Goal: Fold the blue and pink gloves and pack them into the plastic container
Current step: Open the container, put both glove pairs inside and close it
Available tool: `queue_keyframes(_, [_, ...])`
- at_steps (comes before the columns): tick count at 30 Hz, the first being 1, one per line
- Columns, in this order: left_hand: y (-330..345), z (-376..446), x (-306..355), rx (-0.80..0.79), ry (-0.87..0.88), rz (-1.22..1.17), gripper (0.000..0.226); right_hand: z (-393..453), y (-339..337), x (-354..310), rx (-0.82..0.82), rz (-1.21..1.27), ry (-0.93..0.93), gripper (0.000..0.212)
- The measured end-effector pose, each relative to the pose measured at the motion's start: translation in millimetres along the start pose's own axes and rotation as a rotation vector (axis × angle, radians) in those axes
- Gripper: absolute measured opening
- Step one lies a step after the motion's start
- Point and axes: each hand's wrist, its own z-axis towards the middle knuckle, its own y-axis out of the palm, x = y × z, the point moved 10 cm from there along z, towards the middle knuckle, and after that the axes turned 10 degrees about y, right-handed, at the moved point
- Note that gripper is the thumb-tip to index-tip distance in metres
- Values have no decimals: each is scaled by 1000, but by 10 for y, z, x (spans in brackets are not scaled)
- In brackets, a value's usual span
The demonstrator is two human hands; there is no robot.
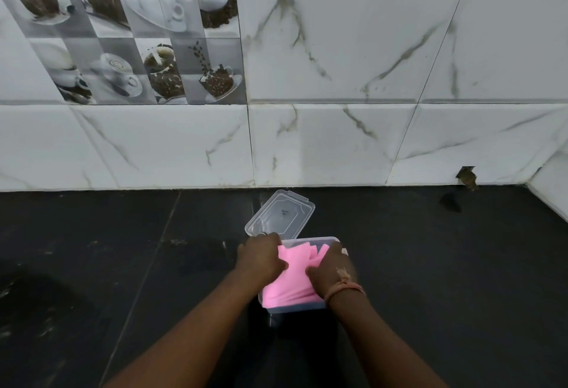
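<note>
- Head view, lower centre of the frame: the pink gloves lie folded inside the plastic container.
- Left hand and right hand press them down, fingers curled on the pink.
- Packing step seems near its end; blue gloves are not clearly seen.
- Next move, I think: take the lid lying just behind and close it.

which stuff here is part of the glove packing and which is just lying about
Part of the job:
pink glove
plastic container
lid
left hand
right hand

Just lying about:
dark scrap on the black counter

No blue glove clearly visible.
</note>
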Motion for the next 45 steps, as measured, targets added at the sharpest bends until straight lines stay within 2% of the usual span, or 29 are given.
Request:
queue_keyframes(3, [109, -22, 18, 17, 72, 51, 41, -20, 46, -107, 44, -84, -139, 54])
queue_keyframes(7, [108, -109, -26, 209, 90, -90, 28, -103, -15, -47, 120, 139, -226, 25])
queue_keyframes(9, [56, -128, -5, 283, 97, -121, 27, -124, -91, -6, 177, 224, -257, 18])
queue_keyframes(12, [-23, -90, 45, 296, 81, -99, 32, -37, -184, 67, 244, 263, -224, 17])
queue_keyframes(15, [-65, -79, 134, 247, 62, 56, 42, 73, -95, 65, 215, 95, -142, 26])
queue_keyframes(18, [-172, -216, 288, 319, 135, 128, 41, 102, -1, 20, 190, -12, -141, 35])
queue_keyframes(20, [-132, -255, 294, 237, 185, 127, 30, 136, 23, 25, 187, -36, -138, 36])
queue_keyframes(23, [45, -213, 207, -53, 177, 31, 24, 168, 56, 35, 167, -66, -123, 39])
queue_keyframes(25, [52, -158, 259, -143, 203, 24, 23, 178, 73, 13, 154, -103, -126, 39])
queue_keyframes(31, [113, -22, 494, -183, 350, 340, 36, 236, 157, -58, 52, -260, -98, 40])
queue_keyframes(34, [199, 6, 507, -197, 377, 408, 45, 250, 138, -78, -11, -306, -65, 39])
queue_keyframes(36, [231, 23, 530, -196, 381, 435, 51, 224, 15, -128, 11, -368, -61, 40])
queue_keyframes(37, [221, 37, 534, -198, 378, 430, 54, 184, -76, -223, 72, -457, -117, 41])
queue_keyframes(39, [128, 95, 530, -200, 357, 357, 58, 47, -175, -563, 197, -649, -385, 43])
queue_keyframes(40, [64, 124, 520, -201, 347, 316, 58, -42, -127, -714, 166, -693, -544, 45])
queue_keyframes(41, [13, 146, 507, -211, 342, 301, 59, -89, -50, -782, 55, -713, -640, 50])
queue_keyframes(43, [6, 149, 467, -277, 345, 366, 70, -59, 99, -741, -196, -754, -634, 67])
queue_keyframes(45, [89, 102, 401, -361, 340, 445, 82, 7, 226, -598, -309, -825, -571, 84])
